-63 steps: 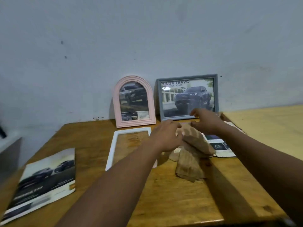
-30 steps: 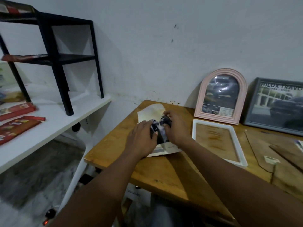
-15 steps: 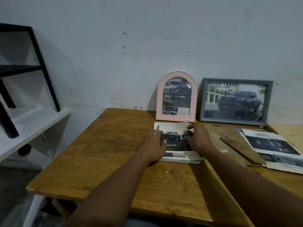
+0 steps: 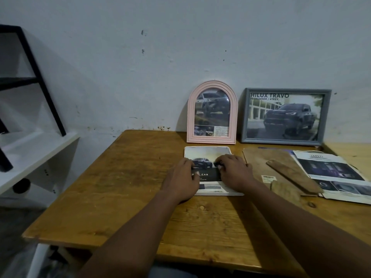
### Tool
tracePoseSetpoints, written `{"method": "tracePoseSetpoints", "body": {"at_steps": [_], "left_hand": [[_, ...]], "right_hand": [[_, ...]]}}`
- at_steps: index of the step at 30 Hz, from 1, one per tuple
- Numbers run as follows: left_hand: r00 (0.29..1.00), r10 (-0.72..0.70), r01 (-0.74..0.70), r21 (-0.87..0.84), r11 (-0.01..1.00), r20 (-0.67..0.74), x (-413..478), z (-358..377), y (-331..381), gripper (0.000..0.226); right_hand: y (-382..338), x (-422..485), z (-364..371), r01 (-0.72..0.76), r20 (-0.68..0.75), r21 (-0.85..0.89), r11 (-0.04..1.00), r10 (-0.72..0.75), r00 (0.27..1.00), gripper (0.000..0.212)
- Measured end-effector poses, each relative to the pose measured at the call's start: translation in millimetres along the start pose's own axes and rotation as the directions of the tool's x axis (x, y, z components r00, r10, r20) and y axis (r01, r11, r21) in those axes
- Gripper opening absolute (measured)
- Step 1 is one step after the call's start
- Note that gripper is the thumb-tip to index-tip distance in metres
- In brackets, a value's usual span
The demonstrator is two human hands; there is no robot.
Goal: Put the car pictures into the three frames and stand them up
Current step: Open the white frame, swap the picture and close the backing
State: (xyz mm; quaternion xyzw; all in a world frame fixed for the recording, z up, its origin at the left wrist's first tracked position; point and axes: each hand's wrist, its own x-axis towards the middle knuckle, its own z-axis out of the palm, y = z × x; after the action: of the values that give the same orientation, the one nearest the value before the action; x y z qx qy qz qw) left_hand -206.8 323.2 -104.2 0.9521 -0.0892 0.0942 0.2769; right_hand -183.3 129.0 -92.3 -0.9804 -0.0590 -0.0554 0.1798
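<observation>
Left hand (image 4: 181,180) and right hand (image 4: 234,173) lie open, pressing the car picture (image 4: 206,157) onto the white frame (image 4: 220,194) (flat on the counter (image 4: 136,177)).

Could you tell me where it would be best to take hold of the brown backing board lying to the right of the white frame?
Probably its left edge, coming from the left: the backing board lies flat, the brochure crowds its right side, and the bare left edge sits beside the right hand.
</observation>
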Motion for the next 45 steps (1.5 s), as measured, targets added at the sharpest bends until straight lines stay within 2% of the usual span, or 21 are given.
{"method": "tracePoseSetpoints", "body": {"at_steps": [6, 11, 14, 17, 19, 22, 26, 31, 36, 42, 45], "left_hand": [[0.998, 0.011, -0.013, 0.023, 1.0, 0.056, 3, -2, 3, 0.038], [0.996, -0.041, 0.043, -0.019, 0.999, 0.076, 12, -3, 12, 0.043], [0.998, -0.041, 0.04, 0.022, 0.999, 0.052, 20, 4, 17, 0.044], [0.999, -0.035, 0.032, 0.07, 0.997, 0.034, 26, 17, 23, 0.046], [0.998, -0.022, 0.013, 0.143, 0.99, 0.06, 27, 26, 29, 0.048], [0.997, -0.004, -0.011, 0.213, 0.977, 0.072, 26, 34, 34, 0.049], [0.998, -0.003, -0.01, 0.18, 0.984, 0.071, 25, 31, 32, 0.049], [0.998, -0.016, 0.01, 0.085, 0.996, 0.065, 27, 29, 30, 0.046], [0.997, -0.055, 0.057, -0.037, 0.998, 0.054, 27, 24, 34, 0.041], [0.988, -0.14, 0.154, -0.259, 0.954, 0.072, 27, 17, 35, 0.052], [0.988, -0.144, 0.153, -0.331, 0.931, 0.051, 24, 15, 35, 0.056]], "right_hand": [[7, -6, -3, -0.004, 0.015, 0.078, 0.997, 0.003, 1.0, 0.036], [31, -18, -29, -0.147, -0.098, 0.065, 0.987, 0.153, 0.983, 0.044], [59, -25, -52, -0.273, -0.166, -0.003, 0.962, 0.269, 0.949, 0.048], [92, -34, -66, -0.398, -0.094, -0.083, 0.914, 0.391, 0.916, 0.042], [109, -38, -65, -0.418, -0.053, -0.098, 0.903, 0.415, 0.908, 0.035], [120, -39, -59, -0.397, -0.064, -0.084, 0.914, 0.393, 0.917, 0.029], [119, -34, -60, -0.37, -0.091, -0.082, 0.925, 0.363, 0.927, 0.026], [116, -28, -66, -0.346, -0.135, 0.062, 0.936, 0.351, 0.927, 0.027], [94, -23, -82, -0.254, -0.163, 0.205, 0.945, 0.288, 0.943, 0.026], [50, -16, -80, -0.149, -0.12, 0.086, 0.985, 0.159, 0.98, 0.031], [27, -9, -70, -0.074, -0.104, -0.07, 0.995, 0.066, 0.992, 0.033]]}}
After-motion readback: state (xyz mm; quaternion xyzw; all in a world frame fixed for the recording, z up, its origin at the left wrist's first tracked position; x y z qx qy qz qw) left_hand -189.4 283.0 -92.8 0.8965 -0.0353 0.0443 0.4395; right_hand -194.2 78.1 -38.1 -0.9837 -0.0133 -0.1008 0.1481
